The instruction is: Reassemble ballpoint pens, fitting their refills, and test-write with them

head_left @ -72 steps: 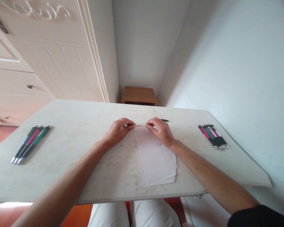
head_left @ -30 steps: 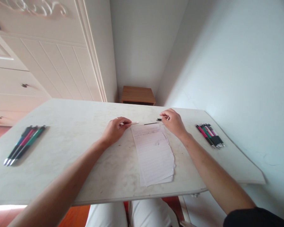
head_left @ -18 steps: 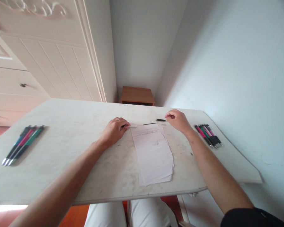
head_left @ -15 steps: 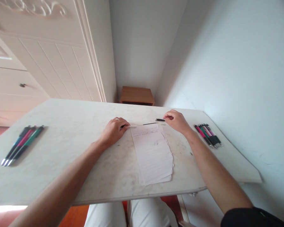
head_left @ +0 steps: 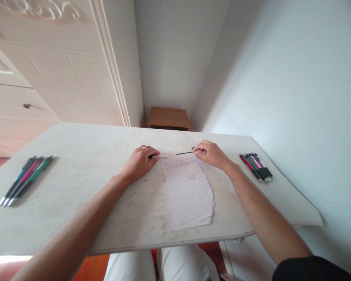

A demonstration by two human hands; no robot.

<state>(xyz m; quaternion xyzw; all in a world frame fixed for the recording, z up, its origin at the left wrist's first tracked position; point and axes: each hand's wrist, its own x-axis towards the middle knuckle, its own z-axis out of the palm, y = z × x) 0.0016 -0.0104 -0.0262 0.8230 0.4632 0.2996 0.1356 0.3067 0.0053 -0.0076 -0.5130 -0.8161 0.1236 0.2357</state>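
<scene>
My left hand (head_left: 142, 162) is closed around a pen barrel (head_left: 163, 156); a white part pokes out to the right of the fingers and a dark part shows by the thumb. Beyond the top edge of the paper lies a thin black pen refill (head_left: 184, 153). Its right end is between the thumb and fingers of my right hand (head_left: 210, 153), which is pinched shut. Just behind those fingertips the tip of a short black pen piece (head_left: 192, 148) shows; the rest of it is hidden. Lined paper sheets (head_left: 190, 195) with some handwriting lie between my arms.
Several colored pens (head_left: 256, 168) lie together at the right of the white table (head_left: 117, 222). Another group of pens (head_left: 26, 180) lies at the left. A wall (head_left: 295, 97) borders the right side, a cabinet (head_left: 61, 78) the left, and a wooden stand (head_left: 169, 117) stands beyond the far edge.
My right hand has moved left and a little nearer, from beside the short black pen piece onto the right end of the refill. My left hand stays where it was with the barrel.
</scene>
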